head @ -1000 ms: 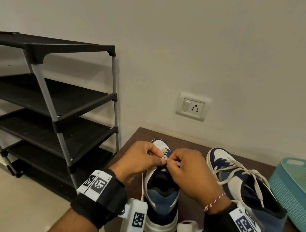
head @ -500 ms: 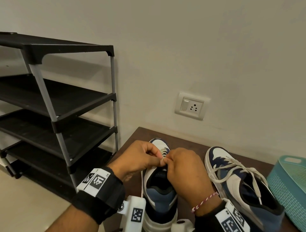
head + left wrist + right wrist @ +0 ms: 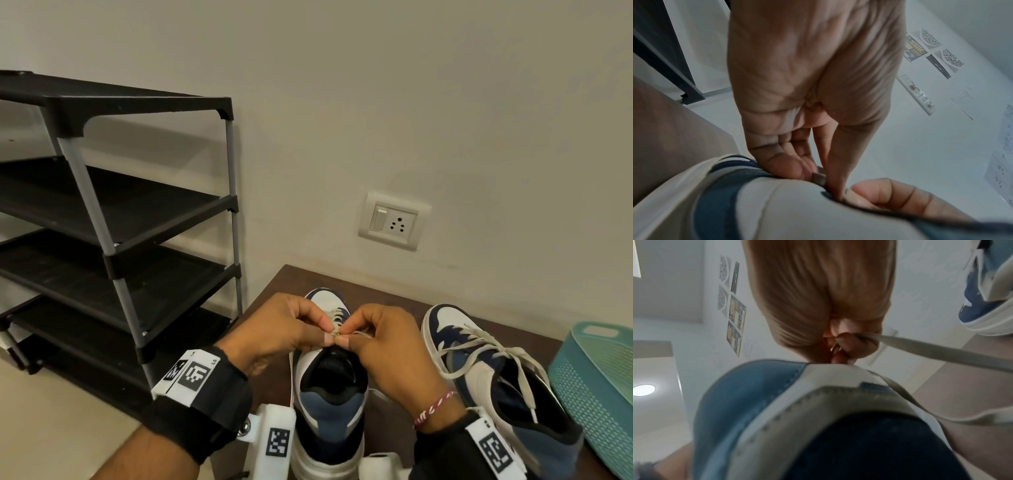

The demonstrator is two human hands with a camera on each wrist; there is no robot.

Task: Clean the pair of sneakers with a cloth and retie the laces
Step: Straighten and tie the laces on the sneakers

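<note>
On the brown counter (image 3: 274,294), both hands' fingers (image 3: 329,337) pinch the lace (image 3: 337,327) over the left sneaker (image 3: 329,394).

Each forearm wears a wide black strap, the left strap (image 3: 202,401) at seven o'clock in the head view and the right strap (image 3: 455,452) at five o'clock. White tags printed with black square codes sit on both straps, and a white camera block (image 3: 274,435) bearing another code hangs off the left one. A braided thread bracelet (image 3: 433,409) in red and white circles the right wrist just above its strap.
</note>
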